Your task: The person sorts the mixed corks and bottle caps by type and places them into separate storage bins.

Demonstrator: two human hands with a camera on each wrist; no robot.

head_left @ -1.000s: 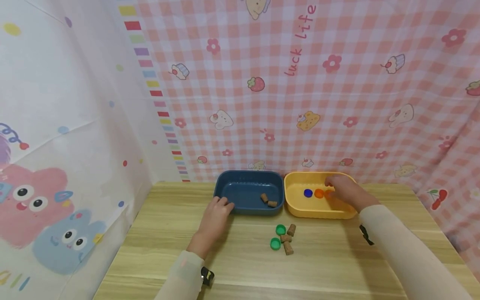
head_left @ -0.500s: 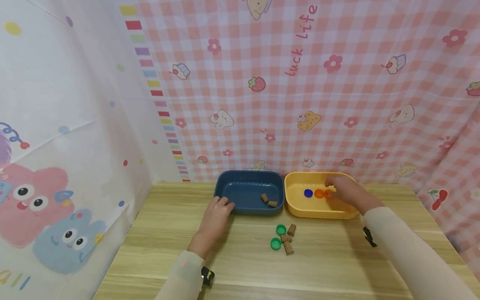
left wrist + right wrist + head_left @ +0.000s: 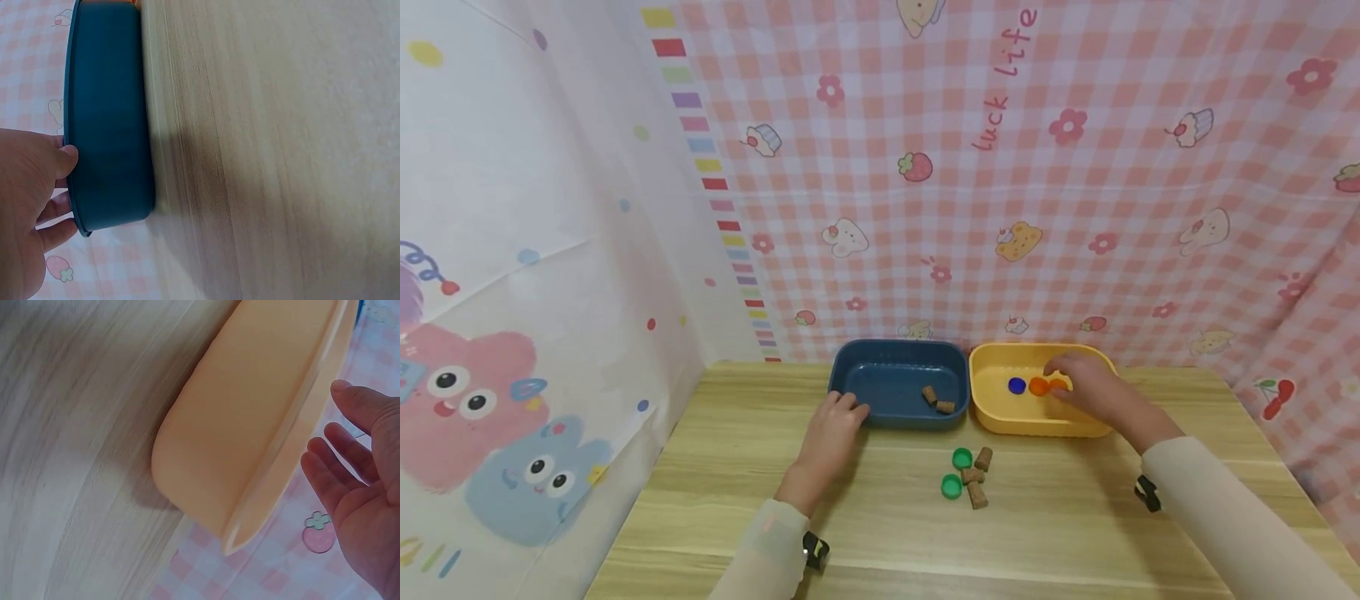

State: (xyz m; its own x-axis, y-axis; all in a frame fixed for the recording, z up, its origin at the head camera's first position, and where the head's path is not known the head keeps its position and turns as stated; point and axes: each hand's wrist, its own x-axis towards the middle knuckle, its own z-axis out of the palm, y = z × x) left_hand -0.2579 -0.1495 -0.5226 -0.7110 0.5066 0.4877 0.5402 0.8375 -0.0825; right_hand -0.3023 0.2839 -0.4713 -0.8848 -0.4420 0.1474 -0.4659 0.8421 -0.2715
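Observation:
At the front left corner of the dark blue bin (image 3: 898, 421), my left hand (image 3: 831, 429) grips the rim. The left wrist view shows the thumb outside and fingers behind the rim. Over the right part of the yellow bin (image 3: 1037, 429) is my right hand (image 3: 1086, 387), its thumb and fingers apart with nothing between them. Beside its fingertips lie an orange bottle cap (image 3: 1039, 386) and a second orange bottle cap (image 3: 1057, 385); a blue bottle cap (image 3: 1017, 386) is further left in the yellow bin. Two corks (image 3: 945, 407) lie in the blue bin.
In front of the bins, two green bottle caps (image 3: 951, 487) and three corks (image 3: 977, 495) lie clustered on the wooden table (image 3: 880, 542). A checked cloth (image 3: 962, 208) hangs behind the bins, and a white printed cloth (image 3: 550, 250) hangs at left.
My right hand has drawn back slightly and its fingers have spread, leaving the right orange bottle cap more visible in the yellow bin. The left hand stays on the blue bin's rim.

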